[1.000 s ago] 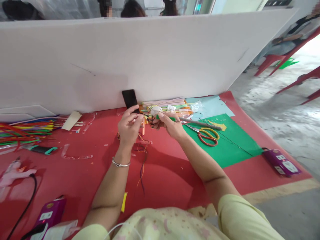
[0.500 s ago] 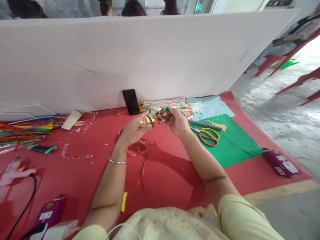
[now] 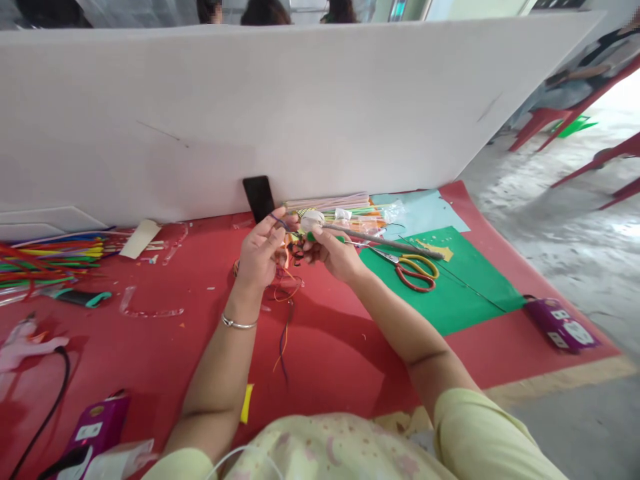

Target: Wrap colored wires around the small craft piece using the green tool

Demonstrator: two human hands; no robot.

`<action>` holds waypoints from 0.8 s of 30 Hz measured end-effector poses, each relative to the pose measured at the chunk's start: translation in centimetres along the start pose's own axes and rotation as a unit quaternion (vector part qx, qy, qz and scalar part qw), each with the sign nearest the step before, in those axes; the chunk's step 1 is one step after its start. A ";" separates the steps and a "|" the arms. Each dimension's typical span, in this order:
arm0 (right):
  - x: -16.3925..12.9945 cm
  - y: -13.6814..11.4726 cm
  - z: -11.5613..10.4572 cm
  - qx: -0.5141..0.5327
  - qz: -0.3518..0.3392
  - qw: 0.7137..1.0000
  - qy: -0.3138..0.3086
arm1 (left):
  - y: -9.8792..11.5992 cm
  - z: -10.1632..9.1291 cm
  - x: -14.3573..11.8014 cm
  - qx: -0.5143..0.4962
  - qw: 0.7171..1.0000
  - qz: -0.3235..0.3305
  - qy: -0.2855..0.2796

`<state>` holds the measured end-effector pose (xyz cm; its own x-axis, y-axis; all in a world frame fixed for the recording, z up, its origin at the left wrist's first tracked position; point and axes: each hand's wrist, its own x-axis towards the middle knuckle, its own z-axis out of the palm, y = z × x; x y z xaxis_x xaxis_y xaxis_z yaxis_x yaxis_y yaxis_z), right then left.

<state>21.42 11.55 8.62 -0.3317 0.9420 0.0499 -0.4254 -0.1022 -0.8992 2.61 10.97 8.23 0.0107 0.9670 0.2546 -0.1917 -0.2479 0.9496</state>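
Note:
My left hand [image 3: 259,257], wearing a bangle, is closed in a pinch on a dark purple cord [image 3: 278,219]. My right hand [image 3: 334,255] is closed around a green-handled tool [image 3: 341,239]; its thin metal shaft points right. Between both hands hangs a small dark and orange piece [image 3: 296,253], partly hidden by fingers. Orange and purple cords [image 3: 286,333] trail over the red table below. Just behind the right fingers lies a stick [image 3: 385,239] with a white rounded lump [image 3: 312,221] near its left end.
Scissors [image 3: 417,271] lie on a green sheet [image 3: 470,297] at right. A phone [image 3: 259,198] leans on the white board [image 3: 300,107]. Colourful pipe cleaners [image 3: 55,257], a teal-and-black cutter [image 3: 83,297] and a pink glue gun [image 3: 27,343] are at left. Purple boxes [image 3: 563,323] stand on both sides.
My left fingers have gone from spread around a black strip to pinching the purple cord. My right hand has shifted left and down, turning the green-handled tool so its shaft shows.

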 end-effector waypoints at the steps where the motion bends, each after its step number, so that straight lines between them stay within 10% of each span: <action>1: -0.1 0.0 0.0 0.005 -0.001 1.000 0.002 | -0.2 -0.1 0.1 0.014 1.000 -0.002 0.024; 6: 0.1 -1.3 -0.4 0.027 -0.007 0.999 0.039 | -0.7 -1.4 0.8 0.071 0.987 0.018 0.141; 11: 0.4 -2.2 -0.9 0.054 -0.010 0.996 0.064 | -0.1 -3.2 1.4 -0.053 0.996 -0.022 0.068; 18: 0.0 -3.3 -0.9 0.036 -0.024 0.995 0.086 | -1.3 -3.0 1.1 0.306 0.946 0.102 0.035; 24: -0.1 -4.7 -1.5 0.015 -0.041 0.993 0.109 | -2.2 -5.7 1.9 0.062 0.993 -0.082 -0.058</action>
<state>24.68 12.36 12.16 -0.1052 0.9941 0.0244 -0.4688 -0.0279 -0.8829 -2.51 13.73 5.57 0.1472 0.9833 0.1066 -0.0563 -0.0992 0.9935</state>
